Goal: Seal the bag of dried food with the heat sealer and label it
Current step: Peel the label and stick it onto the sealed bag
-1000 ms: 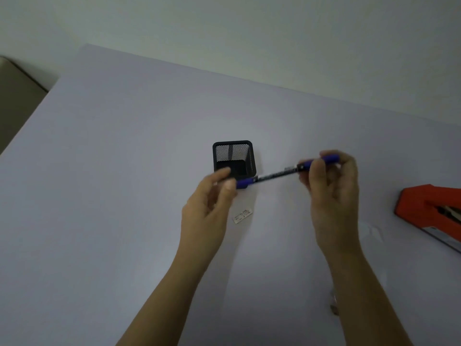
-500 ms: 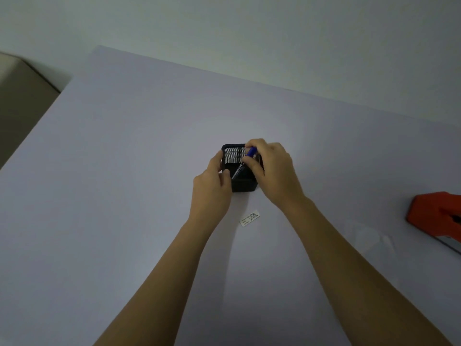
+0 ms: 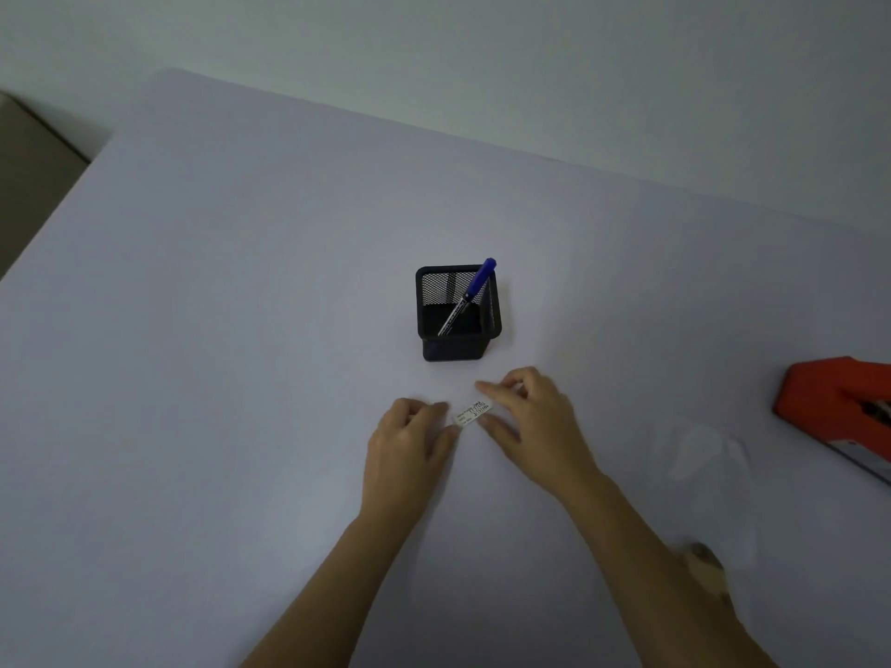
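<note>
Head view: label point(image 3: 473, 412) lies flat on table point(image 3: 217, 378), just in front of mesh pen cup point(image 3: 457, 325) with blue pen point(image 3: 476, 285) leaning inside. Left hand point(image 3: 410, 441), fingers curled, touches its left end; right hand point(image 3: 530, 421) has thumb and forefinger either side of its right end, actual pinch unclear. Clear bag point(image 3: 699, 445) and orange heat sealer point(image 3: 839, 407) well off right.

L hand point(image 3: 409, 438), R hand point(image 3: 533, 419) close together

A matt, smooth table point(image 3: 241, 330) is seen, a black metal-mesh pen holder point(image 3: 455, 347) with a glossy blue plastic pen point(image 3: 475, 289) at twelve o'clock of a matt white paper label point(image 3: 473, 412), and an orange, smooth, plastic-looking heat sealer point(image 3: 839, 402) at three o'clock.
</note>
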### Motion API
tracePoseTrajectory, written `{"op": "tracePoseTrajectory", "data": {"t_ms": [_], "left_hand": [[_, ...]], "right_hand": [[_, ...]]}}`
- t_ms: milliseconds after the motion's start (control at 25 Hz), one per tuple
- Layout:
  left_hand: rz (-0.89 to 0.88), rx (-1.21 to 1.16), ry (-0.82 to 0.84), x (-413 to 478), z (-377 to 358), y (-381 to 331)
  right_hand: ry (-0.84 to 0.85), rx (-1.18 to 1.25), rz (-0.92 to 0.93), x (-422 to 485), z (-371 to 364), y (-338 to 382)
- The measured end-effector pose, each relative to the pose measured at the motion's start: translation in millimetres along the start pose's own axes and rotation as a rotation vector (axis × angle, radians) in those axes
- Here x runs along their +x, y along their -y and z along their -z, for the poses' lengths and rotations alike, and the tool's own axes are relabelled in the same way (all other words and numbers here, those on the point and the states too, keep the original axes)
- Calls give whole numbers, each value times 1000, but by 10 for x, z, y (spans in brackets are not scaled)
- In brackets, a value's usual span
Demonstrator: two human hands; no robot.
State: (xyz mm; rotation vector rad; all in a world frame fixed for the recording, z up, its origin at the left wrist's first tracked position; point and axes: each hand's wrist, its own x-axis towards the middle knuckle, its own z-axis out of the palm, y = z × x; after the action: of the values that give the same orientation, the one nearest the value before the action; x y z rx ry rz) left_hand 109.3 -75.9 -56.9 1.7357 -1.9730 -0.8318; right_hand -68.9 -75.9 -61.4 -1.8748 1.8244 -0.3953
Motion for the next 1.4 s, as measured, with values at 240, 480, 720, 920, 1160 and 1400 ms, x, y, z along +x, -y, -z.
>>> {"op": "tracePoseTrajectory", "data": {"t_ms": [240,480,720,920,1160,1400], "left_hand": [[-84,46,-3,98,-105,-35],[68,-173,111,125,46,-107],[136,-552,113,77,486,-355],[68,-511,-76,12,574,-487],[40,-524,-271,-31,532,-530],[-68,-425,-372,-54,506,-547]], "right_hand": [[-50,40,-19,0,-20,66],[39,414,-135,-101,69,187],[-91,878,-352,-177,361,496],[-124,942,-352,-148,536,700],[-164,988,-356,-149,534,814],[-178,1029,-328,-137,558,861]]}}
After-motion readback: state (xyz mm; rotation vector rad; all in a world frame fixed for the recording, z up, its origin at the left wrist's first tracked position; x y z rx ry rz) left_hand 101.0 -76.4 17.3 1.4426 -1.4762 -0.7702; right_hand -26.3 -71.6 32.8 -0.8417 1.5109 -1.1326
